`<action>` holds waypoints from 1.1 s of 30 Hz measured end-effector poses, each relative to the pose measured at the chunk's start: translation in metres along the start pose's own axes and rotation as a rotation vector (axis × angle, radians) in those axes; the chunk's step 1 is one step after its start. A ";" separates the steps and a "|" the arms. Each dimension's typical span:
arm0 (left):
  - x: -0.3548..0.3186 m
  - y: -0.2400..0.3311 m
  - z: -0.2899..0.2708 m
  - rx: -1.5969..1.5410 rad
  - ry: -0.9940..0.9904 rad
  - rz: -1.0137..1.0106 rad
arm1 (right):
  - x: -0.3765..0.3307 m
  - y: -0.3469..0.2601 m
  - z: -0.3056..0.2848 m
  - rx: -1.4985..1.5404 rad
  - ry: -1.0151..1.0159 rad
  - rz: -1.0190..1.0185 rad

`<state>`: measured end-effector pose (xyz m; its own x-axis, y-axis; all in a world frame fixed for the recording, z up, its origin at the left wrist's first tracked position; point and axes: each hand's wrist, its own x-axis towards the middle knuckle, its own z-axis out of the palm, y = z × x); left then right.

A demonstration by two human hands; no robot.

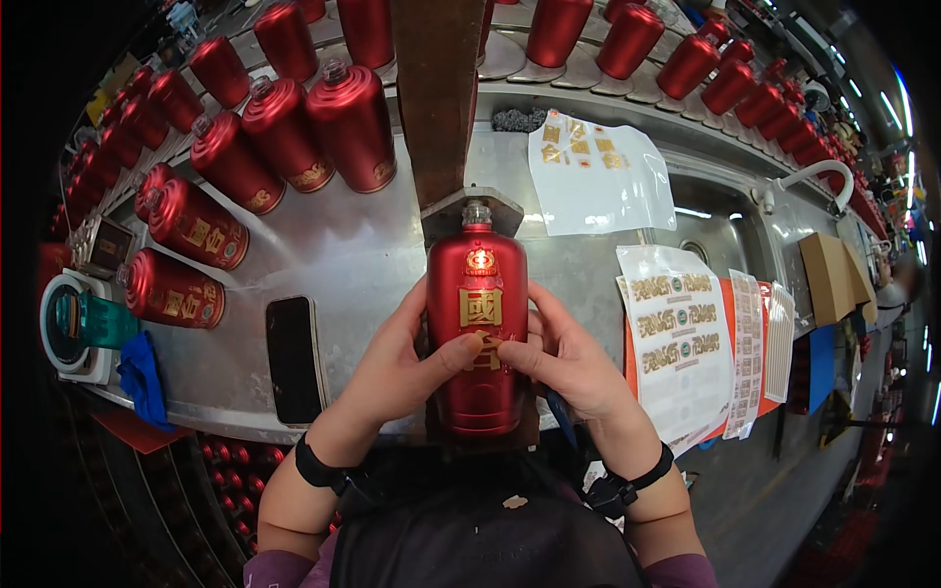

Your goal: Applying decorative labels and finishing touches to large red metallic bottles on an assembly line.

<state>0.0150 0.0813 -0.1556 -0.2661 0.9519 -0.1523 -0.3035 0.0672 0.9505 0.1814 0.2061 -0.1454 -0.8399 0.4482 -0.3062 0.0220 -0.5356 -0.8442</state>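
Note:
A glossy red bottle with a clear glass neck and gold raised lettering lies or leans in front of me, its neck pointing away. My left hand is closed round its left side. Round the right side my right hand grips it the same way. Both thumbs press on the lower gold character, their tips nearly meeting and covering part of it. The fingers behind the bottle are hidden. Sheets of gold stickers lie to the right of my right hand.
Several red bottles stand at the left, with more on the conveyor behind. A dark post rises beyond my bottle. A phone, tape dispenser and blue cloth lie left; a sink with a tap is right.

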 end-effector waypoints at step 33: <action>0.002 0.004 0.004 -0.009 -0.049 -0.036 | -0.004 0.000 -0.010 -0.154 0.009 0.082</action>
<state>0.0172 0.0848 -0.1505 -0.2095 0.9625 -0.1724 -0.3200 0.0991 0.9422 0.1901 0.2113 -0.1488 -0.8270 0.4141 -0.3803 0.1740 -0.4547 -0.8735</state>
